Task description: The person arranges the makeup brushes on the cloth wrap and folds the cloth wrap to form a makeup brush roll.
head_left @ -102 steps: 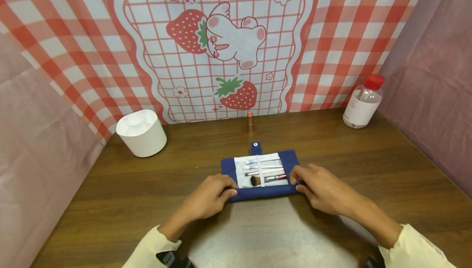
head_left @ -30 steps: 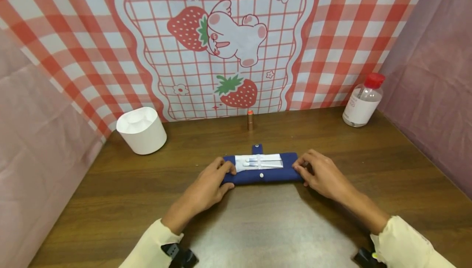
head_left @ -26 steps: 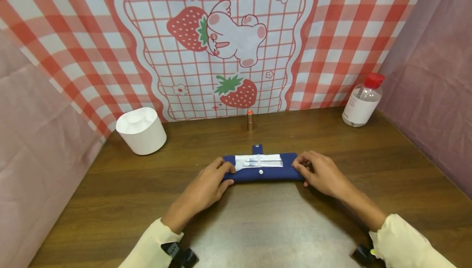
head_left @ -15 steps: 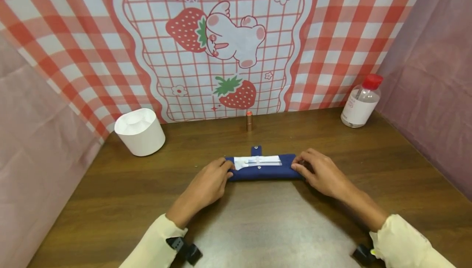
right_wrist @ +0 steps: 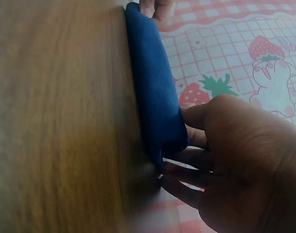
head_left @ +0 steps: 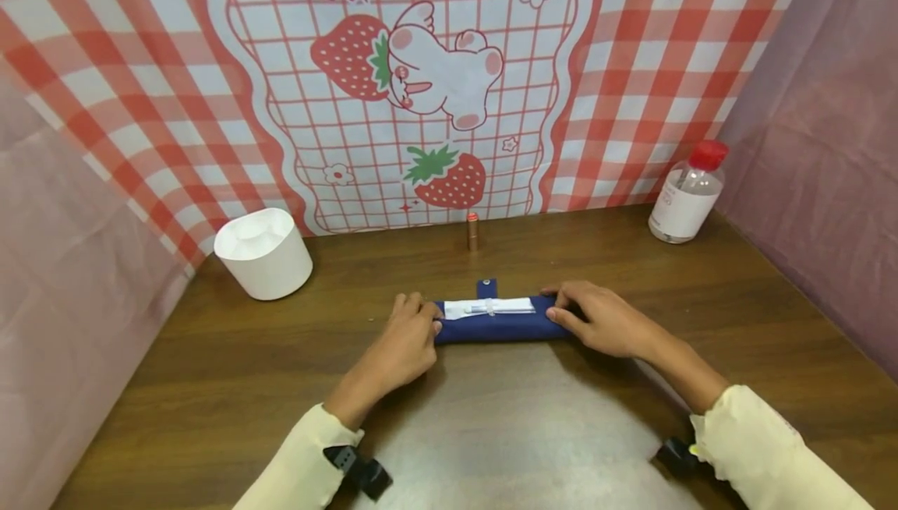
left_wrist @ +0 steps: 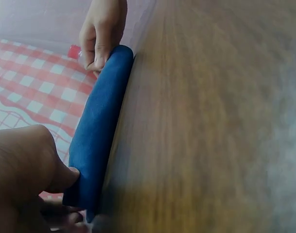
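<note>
A navy fabric makeup brush roll (head_left: pixel 501 329) lies partly rolled up on the wooden table. A narrow white strip of its lining still shows, with a pale brush handle (head_left: pixel 484 309) under an elastic band. Its snap tab (head_left: pixel 487 288) points away from me. At the left end my left hand (head_left: pixel 407 345) grips the rolled part, thumb (left_wrist: pixel 72 174) on the near side in the left wrist view. My right hand (head_left: pixel 603 321) holds the right end between thumb (right_wrist: pixel 192 115) and curled fingers. The other brushes are hidden inside the roll.
Behind the roll stands a small copper lipstick tube (head_left: pixel 473 231). A white oval holder (head_left: pixel 265 256) is at the back left, and a clear bottle with a red cap (head_left: pixel 689 194) at the back right. A checked strawberry cloth (head_left: pixel 449 65) hangs behind the table (head_left: pixel 456 432).
The near edge of the brush roll has been rolled away from me, covering the brushes and the lower snap. Both hands have moved forward with it, and the right hand has shifted its hold slightly.
</note>
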A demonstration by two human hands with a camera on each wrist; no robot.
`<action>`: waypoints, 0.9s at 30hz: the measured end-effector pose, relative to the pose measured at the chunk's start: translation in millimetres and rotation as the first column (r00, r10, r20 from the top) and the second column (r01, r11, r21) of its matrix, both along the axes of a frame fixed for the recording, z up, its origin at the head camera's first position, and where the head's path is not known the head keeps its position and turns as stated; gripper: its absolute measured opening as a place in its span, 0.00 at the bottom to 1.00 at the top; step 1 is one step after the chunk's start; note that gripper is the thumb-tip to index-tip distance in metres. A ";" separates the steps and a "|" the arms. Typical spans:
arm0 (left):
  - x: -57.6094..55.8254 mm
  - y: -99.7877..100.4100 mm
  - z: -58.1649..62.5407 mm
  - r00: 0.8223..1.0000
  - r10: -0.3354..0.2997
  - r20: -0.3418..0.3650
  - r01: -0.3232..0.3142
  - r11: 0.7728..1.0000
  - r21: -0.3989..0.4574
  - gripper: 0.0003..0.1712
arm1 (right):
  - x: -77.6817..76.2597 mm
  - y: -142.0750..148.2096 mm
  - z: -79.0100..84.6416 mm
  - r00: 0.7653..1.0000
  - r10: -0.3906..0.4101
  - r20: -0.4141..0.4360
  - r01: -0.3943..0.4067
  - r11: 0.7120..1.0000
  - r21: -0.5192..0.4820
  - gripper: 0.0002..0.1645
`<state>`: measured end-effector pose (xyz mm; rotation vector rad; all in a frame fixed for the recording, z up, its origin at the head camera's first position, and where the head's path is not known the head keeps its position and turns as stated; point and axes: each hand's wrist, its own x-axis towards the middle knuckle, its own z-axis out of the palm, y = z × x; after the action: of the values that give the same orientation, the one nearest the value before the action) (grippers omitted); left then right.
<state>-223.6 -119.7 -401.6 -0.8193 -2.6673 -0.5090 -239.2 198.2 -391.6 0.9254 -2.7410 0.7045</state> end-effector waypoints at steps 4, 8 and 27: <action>-4.7 -1.5 -1.6 0.997 -0.068 0.033 0.066 0.995 0.072 0.02 | -2.9 1.1 0.3 1.000 0.014 0.023 -0.014 1.000 -0.012 0.04; -9.3 -4.2 -1.8 0.977 -0.146 0.158 0.127 0.984 0.126 0.02 | -4.7 0.7 0.8 0.999 0.041 0.003 -0.041 0.999 -0.015 0.15; -15.5 -14.6 -6.6 0.948 -0.262 0.181 0.217 0.948 0.233 0.07 | -18.0 -40.7 13.6 0.997 0.077 0.017 -0.077 0.996 0.037 0.25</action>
<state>-239.1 -134.4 -408.2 -1.0860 -2.6473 -0.9718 -257.2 157.4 -378.0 1.0430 -2.7546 0.6777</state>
